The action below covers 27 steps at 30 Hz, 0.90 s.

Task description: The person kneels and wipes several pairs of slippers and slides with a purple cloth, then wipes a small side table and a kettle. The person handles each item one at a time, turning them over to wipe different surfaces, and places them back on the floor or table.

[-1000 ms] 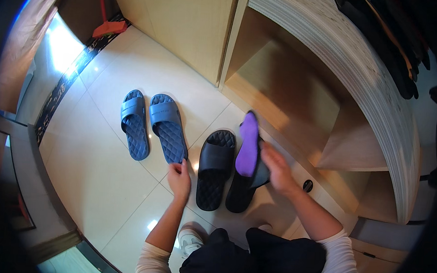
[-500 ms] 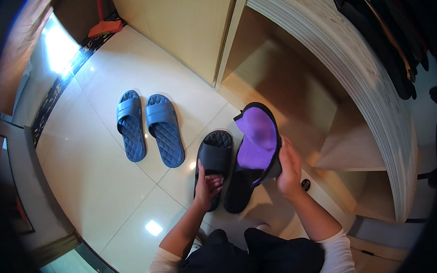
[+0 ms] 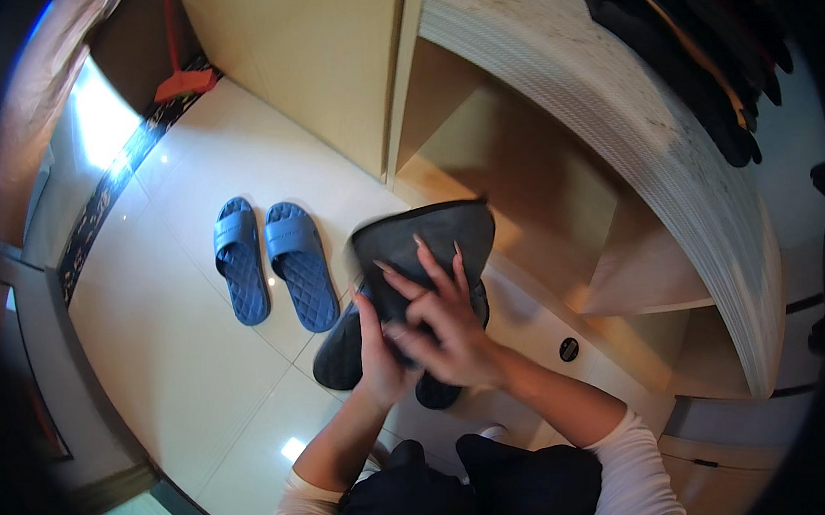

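A soft dark-grey piece with thin black edging (image 3: 437, 229) is held above a pair of black slippers. Its exact kind is unclear, and its purple side is out of sight. My left hand (image 3: 382, 371) grips its lower left part with the thumb up, the other fingers partly hidden. Across its face my right hand (image 3: 451, 328) lies with fingers spread. Beneath it, the left black slipper (image 3: 337, 357) and the right black slipper (image 3: 438, 394) rest on the floor, largely covered.
Blue slippers (image 3: 288, 257) stand side by side on the pale tiled floor (image 3: 178, 367) to the left. A wooden cabinet (image 3: 499, 174) with open shelves is at the right. A small black round object (image 3: 569, 349) lies by its base. An orange broom (image 3: 184, 85) leans in the far corner.
The dark-grey piece has turned over, hiding its purple side, and shifted left. My left hand has left the black slipper for the piece. My right hand has moved onto its face.
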Each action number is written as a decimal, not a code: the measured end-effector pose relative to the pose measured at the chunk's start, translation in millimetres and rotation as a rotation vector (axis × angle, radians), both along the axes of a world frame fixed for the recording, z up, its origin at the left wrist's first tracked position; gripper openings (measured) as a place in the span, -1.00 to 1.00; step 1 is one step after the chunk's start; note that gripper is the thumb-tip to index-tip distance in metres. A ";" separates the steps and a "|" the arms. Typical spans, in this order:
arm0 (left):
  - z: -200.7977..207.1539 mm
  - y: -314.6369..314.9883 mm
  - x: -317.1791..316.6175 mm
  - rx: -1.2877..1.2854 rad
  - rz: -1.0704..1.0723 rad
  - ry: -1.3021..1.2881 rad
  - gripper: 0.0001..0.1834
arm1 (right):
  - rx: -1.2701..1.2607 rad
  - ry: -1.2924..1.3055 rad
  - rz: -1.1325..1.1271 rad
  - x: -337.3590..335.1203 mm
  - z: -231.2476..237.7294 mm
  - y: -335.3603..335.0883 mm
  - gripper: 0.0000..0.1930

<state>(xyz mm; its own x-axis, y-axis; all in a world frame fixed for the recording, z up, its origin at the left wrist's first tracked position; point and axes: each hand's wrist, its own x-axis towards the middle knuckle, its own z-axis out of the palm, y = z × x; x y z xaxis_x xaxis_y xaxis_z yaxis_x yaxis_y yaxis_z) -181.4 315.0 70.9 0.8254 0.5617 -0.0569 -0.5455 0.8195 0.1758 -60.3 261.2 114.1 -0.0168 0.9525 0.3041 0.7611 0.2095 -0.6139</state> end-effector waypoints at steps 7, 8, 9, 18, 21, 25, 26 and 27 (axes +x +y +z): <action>41.8 -6.8 -6.0 0.218 -0.070 0.370 -0.02 | 0.093 -0.137 -0.103 -4.0 8.0 16.5 -0.52; 42.8 -8.8 -7.7 0.187 -0.158 0.477 0.13 | 0.064 -0.040 -0.188 -0.9 11.5 18.9 -0.57; 43.9 -13.5 -9.1 0.269 -0.190 0.446 0.19 | 0.034 -0.004 -0.240 2.9 15.4 20.8 -0.62; 19.0 -1.1 -38.6 0.243 -0.283 0.213 0.17 | 0.161 -0.029 -0.062 -22.1 27.2 0.5 -0.84; 11.6 -0.8 -42.0 -0.036 -0.268 -0.372 0.34 | 0.117 0.019 0.107 -31.4 34.8 1.4 -0.83; 33.2 -9.8 -40.1 0.143 -0.157 -0.049 0.34 | 0.192 -0.025 -0.007 -11.8 49.9 15.0 -0.86; 42.3 -12.1 -40.1 0.223 -0.155 0.120 0.32 | 0.217 -0.059 -0.084 -3.9 52.4 15.7 -0.80; 50.3 -12.3 -38.9 0.295 -0.175 0.095 0.21 | 0.203 -0.021 -0.193 -0.8 52.2 16.5 -0.74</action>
